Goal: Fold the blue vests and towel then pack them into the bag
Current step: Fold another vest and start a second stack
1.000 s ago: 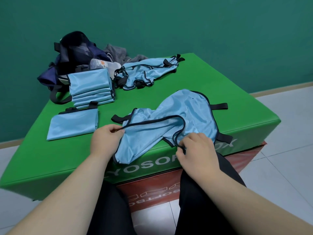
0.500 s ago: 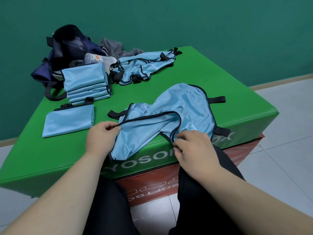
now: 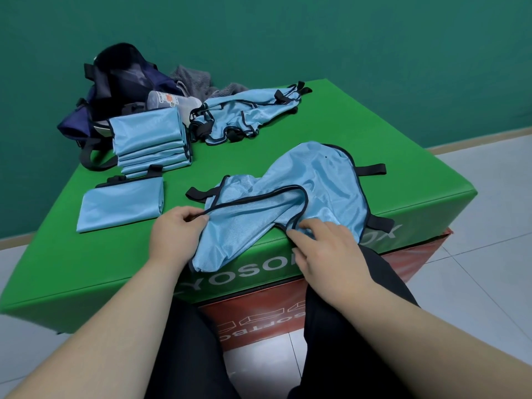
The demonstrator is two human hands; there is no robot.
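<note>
The green box top (image 3: 388,145) lies bare along its right side, toward the upper right of the frame, and across its lower-left corner. A narrow bare lane runs up the centre between the single folded vest (image 3: 121,205) and the spread vest (image 3: 302,197). The upper left is crowded: the stack of folded vests (image 3: 146,139), crumpled vest (image 3: 244,113), bottle (image 3: 169,100) and bag (image 3: 115,82) block the way.

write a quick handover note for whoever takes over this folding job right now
Left hand pinches the trim of the open vest at the near edge of the green box; right hand rests fingers on it.
Done: folded stack and single folded vest, left side, beside the bag.
To do: fold this vest, the crumpled vests behind it and the grey towel, then pack everything.
</note>
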